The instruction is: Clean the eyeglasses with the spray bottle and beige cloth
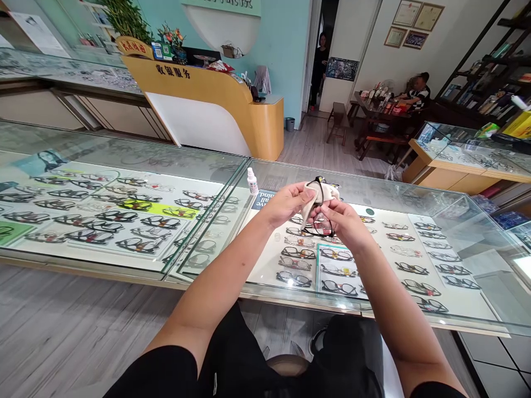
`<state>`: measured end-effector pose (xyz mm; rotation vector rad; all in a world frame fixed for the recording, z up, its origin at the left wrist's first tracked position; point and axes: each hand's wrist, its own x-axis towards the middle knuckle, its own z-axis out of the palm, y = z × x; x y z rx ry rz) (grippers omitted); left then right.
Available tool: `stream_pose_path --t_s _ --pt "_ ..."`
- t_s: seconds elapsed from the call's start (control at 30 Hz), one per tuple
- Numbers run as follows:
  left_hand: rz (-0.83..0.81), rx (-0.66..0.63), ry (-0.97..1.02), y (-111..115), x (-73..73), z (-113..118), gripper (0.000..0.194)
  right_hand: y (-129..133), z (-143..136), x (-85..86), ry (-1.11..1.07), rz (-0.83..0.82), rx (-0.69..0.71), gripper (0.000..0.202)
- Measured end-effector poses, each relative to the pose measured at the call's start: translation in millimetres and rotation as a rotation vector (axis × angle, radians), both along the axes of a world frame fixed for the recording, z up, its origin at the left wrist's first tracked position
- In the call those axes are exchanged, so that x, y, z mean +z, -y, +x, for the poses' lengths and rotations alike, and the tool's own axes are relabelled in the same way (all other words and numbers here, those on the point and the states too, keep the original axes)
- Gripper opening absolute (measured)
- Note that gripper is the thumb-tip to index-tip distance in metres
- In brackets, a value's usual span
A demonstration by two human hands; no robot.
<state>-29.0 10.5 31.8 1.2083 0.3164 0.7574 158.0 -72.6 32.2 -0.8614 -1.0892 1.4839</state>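
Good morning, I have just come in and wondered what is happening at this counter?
A person's two bare hands are above a glass display case. The left hand pinches a pale cloth bunched against a pair of dark-rimmed glasses, and the right hand grips the glasses. A small white bottle stands upright on the case, and rows of other glasses lie inside.

A: What's around the reception counter (207, 91)?
B: Plant (128, 21) at its left end, bin (289, 124) on floor near right end.
A: Further right of it?
B: Doorway person (319, 63), dark table (372, 105), framed certificates (428, 16) on wall, then bookshelf (477, 88).
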Motion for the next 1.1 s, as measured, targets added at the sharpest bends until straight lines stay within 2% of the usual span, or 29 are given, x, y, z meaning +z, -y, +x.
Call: stream_pose_path --t_s 0.17,0.5,0.57,0.73,0.8,0.87,1.0,1.1 --pt "0.058 0.092 -0.003 6 1.4 4 0.061 0 2 -2.0 0.016 0.007 0.022 0.040" --pt "0.148 0.473 0.050 21 -3.2 24 0.063 -2 -8 -15.7 0.089 0.020 0.012 0.044" --pt "0.131 0.453 0.060 18 -3.8 22 0.064 -1 -8 -13.1 0.088 0.049 0.021 0.043" --pt "0.042 0.193 0.032 10 0.0 10 0.060 1 -1 -3.3 0.044 0.070 0.001 0.039" --pt "0.048 0.144 0.044 11 1.9 9 0.064 1 1 -2.8 0.027 0.055 0.003 0.039" --pt "0.054 0.157 0.058 13 2.1 11 0.066 1 0 -5.4 0.015 0.045 0.015 0.040" --pt "0.013 0.246 0.076 18 -1.4 17 0.058 -3 -7 -13.1 0.050 0.031 0.030 0.043" --pt "-0.001 0.295 0.089 17 -2.4 17 0.060 -4 -9 -13.9 0.093 0.055 0.036 0.043"
